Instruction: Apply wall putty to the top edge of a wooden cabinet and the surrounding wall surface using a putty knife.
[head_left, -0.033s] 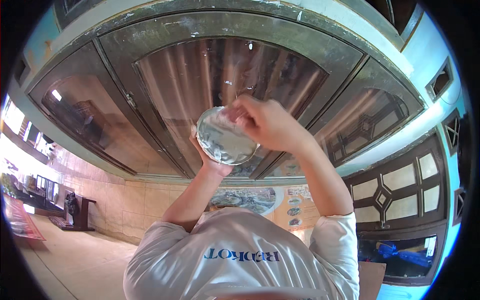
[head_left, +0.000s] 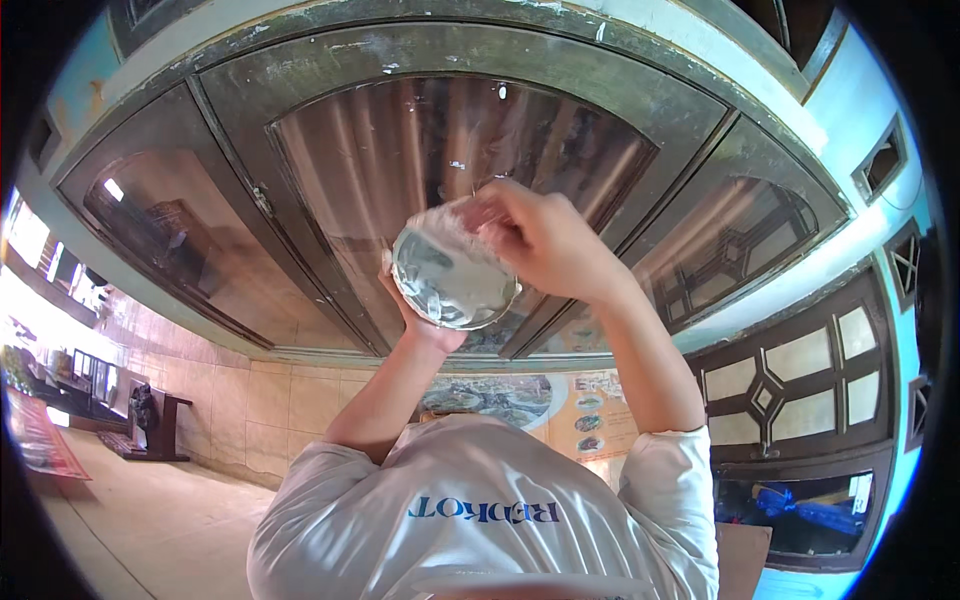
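My left hand (head_left: 432, 333) holds up a round container (head_left: 452, 285) from beneath and its left side, its thumb and fingers at the rim. Its top is a pale, silvery-grey disc that catches the light, and whitish residue clings round the edge. I cannot tell whether that surface is a lid or what lies inside. Over the far right part of the container is my right hand (head_left: 535, 240), its fingers curled together and smeared by motion. Whatever those fingers pinch, if anything, is hidden.
In front stand dark wooden-framed glass panels (head_left: 470, 150), reflecting the room, with brownish curtain folds behind. A dark wooden stand (head_left: 160, 425) is at the left on the tiled floor (head_left: 160, 510). On the right is a dark cabinet with pale panes (head_left: 790, 370).
My right hand has shifted slightly to the right and away over the container. The light on the container's top differs. My left hand stays in place.
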